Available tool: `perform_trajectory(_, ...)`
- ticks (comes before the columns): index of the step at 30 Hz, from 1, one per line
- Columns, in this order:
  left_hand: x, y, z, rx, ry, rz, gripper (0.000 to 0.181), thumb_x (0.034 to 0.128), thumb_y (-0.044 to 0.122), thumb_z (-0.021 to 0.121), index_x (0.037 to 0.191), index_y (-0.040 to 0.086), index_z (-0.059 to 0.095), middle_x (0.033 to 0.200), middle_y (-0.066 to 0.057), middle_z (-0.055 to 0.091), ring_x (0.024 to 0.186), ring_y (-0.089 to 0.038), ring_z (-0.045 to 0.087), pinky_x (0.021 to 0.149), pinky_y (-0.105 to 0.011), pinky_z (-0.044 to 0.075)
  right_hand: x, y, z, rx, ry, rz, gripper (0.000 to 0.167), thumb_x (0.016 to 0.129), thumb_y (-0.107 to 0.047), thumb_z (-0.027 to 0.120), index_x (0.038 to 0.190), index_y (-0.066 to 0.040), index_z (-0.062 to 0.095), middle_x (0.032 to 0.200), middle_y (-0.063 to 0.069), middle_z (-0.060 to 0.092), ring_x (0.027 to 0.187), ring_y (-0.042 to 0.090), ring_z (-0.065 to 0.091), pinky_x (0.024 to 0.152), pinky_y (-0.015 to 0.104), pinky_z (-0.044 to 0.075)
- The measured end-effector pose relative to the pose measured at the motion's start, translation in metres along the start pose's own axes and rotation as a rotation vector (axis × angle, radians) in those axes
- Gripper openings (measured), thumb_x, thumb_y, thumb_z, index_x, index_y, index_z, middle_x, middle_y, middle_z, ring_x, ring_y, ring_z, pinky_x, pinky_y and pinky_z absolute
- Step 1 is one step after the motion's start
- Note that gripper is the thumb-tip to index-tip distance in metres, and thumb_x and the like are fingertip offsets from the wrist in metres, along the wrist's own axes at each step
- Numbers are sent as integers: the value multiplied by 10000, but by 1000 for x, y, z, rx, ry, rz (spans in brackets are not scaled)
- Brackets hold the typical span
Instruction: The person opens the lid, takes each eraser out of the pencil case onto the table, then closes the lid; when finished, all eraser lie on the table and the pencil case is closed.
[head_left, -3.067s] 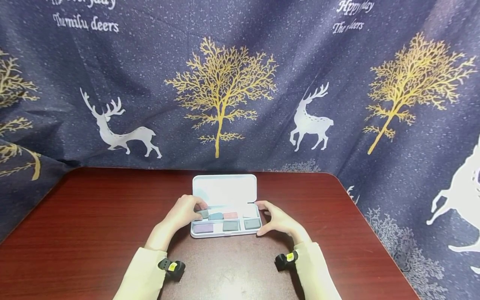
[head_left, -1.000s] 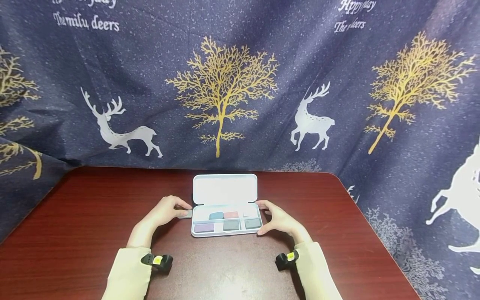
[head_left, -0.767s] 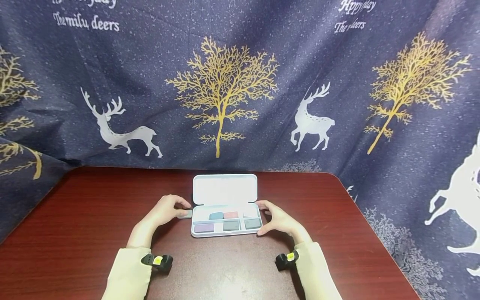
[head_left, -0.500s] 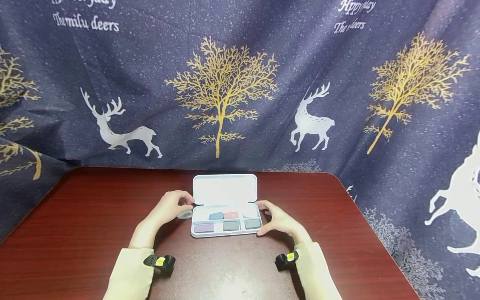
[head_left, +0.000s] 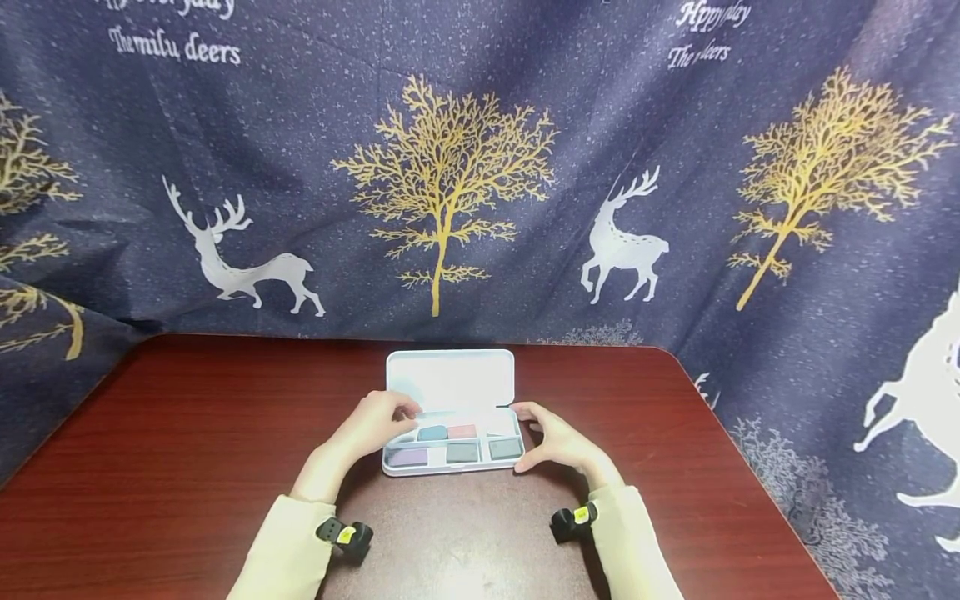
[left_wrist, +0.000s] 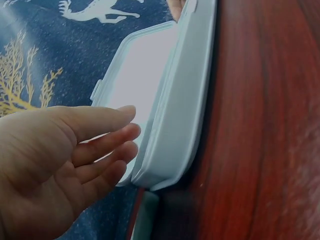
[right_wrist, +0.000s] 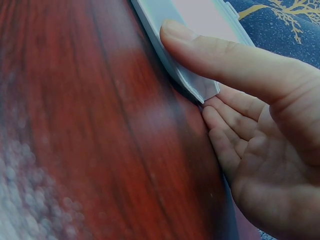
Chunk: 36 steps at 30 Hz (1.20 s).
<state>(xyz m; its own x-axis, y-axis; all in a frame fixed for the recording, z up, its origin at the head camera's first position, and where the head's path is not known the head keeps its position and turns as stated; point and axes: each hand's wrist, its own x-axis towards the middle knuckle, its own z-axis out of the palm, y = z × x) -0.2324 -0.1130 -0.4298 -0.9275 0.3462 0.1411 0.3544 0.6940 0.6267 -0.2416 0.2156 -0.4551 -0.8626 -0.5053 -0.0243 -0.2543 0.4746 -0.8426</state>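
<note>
A pale blue hinged case [head_left: 450, 379] lies with its lid raised at the middle of the table. In its compartments sit a purple block [head_left: 408, 457], a blue block [head_left: 432, 432], a pink block [head_left: 462, 431] and two dark grey blocks [head_left: 462, 452]. Over the case's left end is my left hand [head_left: 373, 425], its thumb apart from loosely bent fingers, nothing visible between them. A grey-green block [left_wrist: 144, 215] rests on the table beside that end in the left wrist view; the hand hides it in the head view. My right hand [head_left: 557, 439] grips the right end between thumb and fingers.
The reddish-brown table [head_left: 225, 417] extends around the case on all sides. Behind it hangs a dark blue cloth [head_left: 495, 50] printed with deer and trees. Black wrist straps [head_left: 345, 537] sit on both cream sleeves.
My left hand lifted the grey-green block out of the rear left compartment, set it on the table left of the case, released it and moved back right. The right hand stayed in place.
</note>
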Motion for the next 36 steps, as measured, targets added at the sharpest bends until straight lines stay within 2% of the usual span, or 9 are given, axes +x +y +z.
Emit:
perform_trajectory(5, 1, 4, 8, -9, -52, 29, 227, 831, 113, 743, 1042, 30, 733, 964, -76, 732, 870, -203, 678, 768, -356, 555, -1, 0, 0, 10, -2, 8, 909, 603, -110, 897, 1382, 20, 448, 1387, 208, 521, 1312, 396, 449, 1127, 558, 309)
perform_trajectory(17, 0, 11, 17, 61, -137, 74, 310, 896, 181, 690, 1139, -12, 698, 1126, -154, 697, 1088, -320, 649, 953, -454, 508, -1, 2, 0, 13, -4, 9, 907, 602, -113, 896, 1381, 16, 450, 1386, 205, 521, 1314, 392, 449, 1130, 552, 306)
perform_trajectory(26, -2, 12, 19, 106, -152, 107, 310, 919, 190, 658, 1157, -7, 689, 1034, -121, 656, 985, -268, 634, 905, -433, 516, -2, 0, 0, 27, -2, 12, 907, 598, -107, 895, 1379, 22, 451, 1384, 210, 522, 1315, 396, 445, 1132, 558, 300)
perform_trajectory(36, -3, 13, 19, 102, -142, 101, 273, 916, 154, 659, 1151, 16, 683, 1054, -113, 655, 1041, -292, 630, 951, -453, 499, -1, -1, 0, 10, 4, 8, 900, 594, -104, 897, 1371, 18, 461, 1375, 200, 530, 1308, 387, 454, 1130, 548, 308)
